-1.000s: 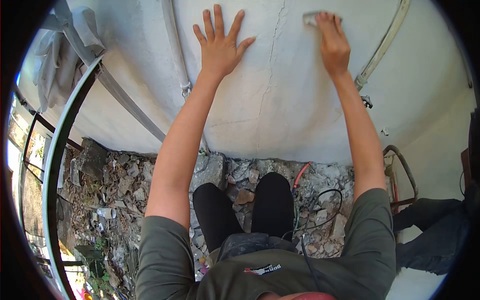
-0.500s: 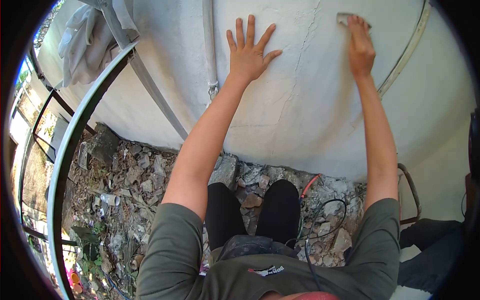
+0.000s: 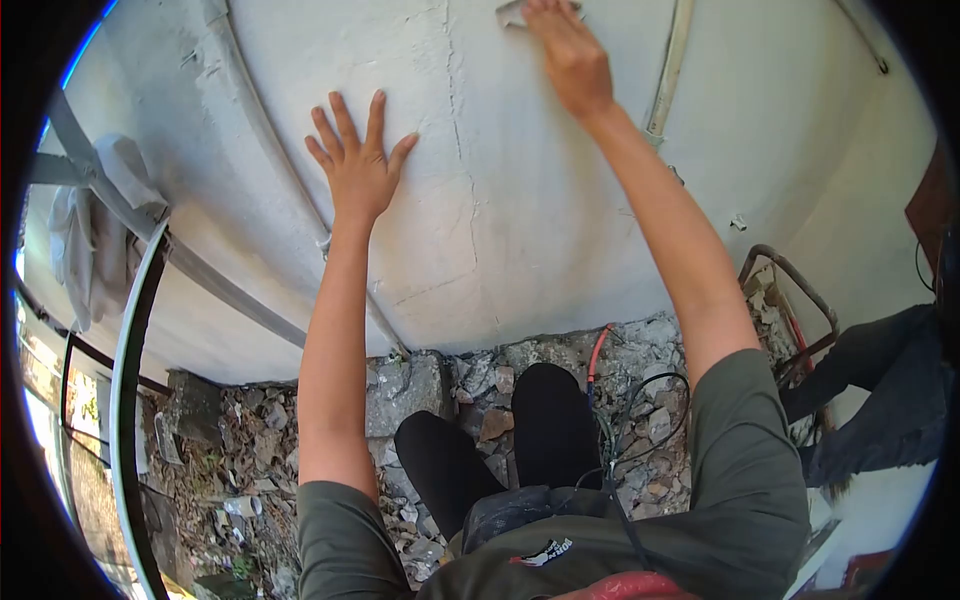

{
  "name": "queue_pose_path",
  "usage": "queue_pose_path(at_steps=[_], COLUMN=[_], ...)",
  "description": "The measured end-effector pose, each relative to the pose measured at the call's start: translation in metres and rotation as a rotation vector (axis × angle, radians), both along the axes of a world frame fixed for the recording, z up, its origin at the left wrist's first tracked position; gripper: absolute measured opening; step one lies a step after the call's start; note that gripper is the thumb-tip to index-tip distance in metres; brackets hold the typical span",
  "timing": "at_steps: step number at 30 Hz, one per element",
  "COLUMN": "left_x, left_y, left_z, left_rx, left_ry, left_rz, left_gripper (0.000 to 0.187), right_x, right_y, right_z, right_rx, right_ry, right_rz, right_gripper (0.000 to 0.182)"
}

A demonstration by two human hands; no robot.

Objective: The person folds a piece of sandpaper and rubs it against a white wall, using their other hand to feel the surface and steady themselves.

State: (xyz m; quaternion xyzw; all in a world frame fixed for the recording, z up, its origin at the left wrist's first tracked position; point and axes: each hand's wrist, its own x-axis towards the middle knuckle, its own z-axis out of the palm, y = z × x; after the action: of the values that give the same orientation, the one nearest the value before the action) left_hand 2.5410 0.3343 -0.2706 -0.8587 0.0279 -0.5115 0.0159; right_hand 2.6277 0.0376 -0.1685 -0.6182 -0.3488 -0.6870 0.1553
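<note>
My left hand (image 3: 358, 182) lies flat against a pale wall (image 3: 540, 200), its fingers spread, to the left of a long crack (image 3: 457, 130). Nothing is in it. Higher up and right of the crack, my right hand (image 3: 577, 65) presses a small greyish piece of sandpaper (image 3: 510, 14) to the wall. The fingers lie over the sheet and cover much of it. Its grit side is not visible.
A pipe (image 3: 262, 120) runs down the wall at left, another (image 3: 670, 70) at right. A curved metal rail (image 3: 135, 380) stands at left. Rubble (image 3: 245, 470) and a black cable (image 3: 650, 378) lie below. Another person's legs (image 3: 880, 390) are at right.
The view has turned to the right and tilted, so the wall and both hands appear farther left. The left hand stays flat on the wall; the right keeps the sandpaper against it.
</note>
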Motion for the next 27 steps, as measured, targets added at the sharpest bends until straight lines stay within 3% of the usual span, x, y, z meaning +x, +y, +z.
queue_pose_path(at_steps=[1, 5, 8, 13, 15, 17, 19, 22, 27], left_x=[0.0, -0.001, 0.001, 0.0, 0.003, 0.004, 0.005, 0.002, 0.001], left_y=[0.001, 0.002, 0.004, 0.005, 0.006, 0.007, 0.006, 0.007, 0.005], left_z=[0.001, 0.001, 0.001, 0.0, 0.0, 0.0, 0.0, 0.0, 0.002], left_rx=[-0.011, -0.001, 0.035, 0.013, 0.001, 0.003, 0.007, 0.021, 0.023], left_ry=[0.004, 0.034, 0.002, 0.024, 0.025, 0.005, 0.003, 0.021, 0.05], left_rz=[0.009, 0.028, 0.041, 0.029, 0.005, -0.001, -0.006, 0.036, 0.053], left_gripper=[0.08, 0.081, 0.082, 0.082, 0.081, 0.081, 0.081, 0.082, 0.084], right_x=[0.0, -0.021, -0.03, -0.022, -0.012, -0.01, -0.001, -0.019, -0.033], right_y=[0.006, 0.012, 0.0, -0.02, -0.019, -0.012, -0.002, 0.0, -0.013], right_z=[-0.016, -0.095, -0.095, 0.007, 0.015, 0.007, -0.037, -0.085, -0.044], right_rx=[-0.013, -0.118, -0.207, 0.036, 0.036, 0.035, 0.043, -0.077, -0.074], right_ry=[-0.093, 0.067, 0.123, -0.066, -0.037, -0.016, -0.058, 0.062, 0.044], right_rz=[-0.021, 0.037, 0.109, 0.041, 0.025, 0.014, -0.008, 0.042, 0.107], right_gripper=[0.041, 0.042, 0.044, 0.042, 0.036, 0.031, 0.042, 0.041, 0.038])
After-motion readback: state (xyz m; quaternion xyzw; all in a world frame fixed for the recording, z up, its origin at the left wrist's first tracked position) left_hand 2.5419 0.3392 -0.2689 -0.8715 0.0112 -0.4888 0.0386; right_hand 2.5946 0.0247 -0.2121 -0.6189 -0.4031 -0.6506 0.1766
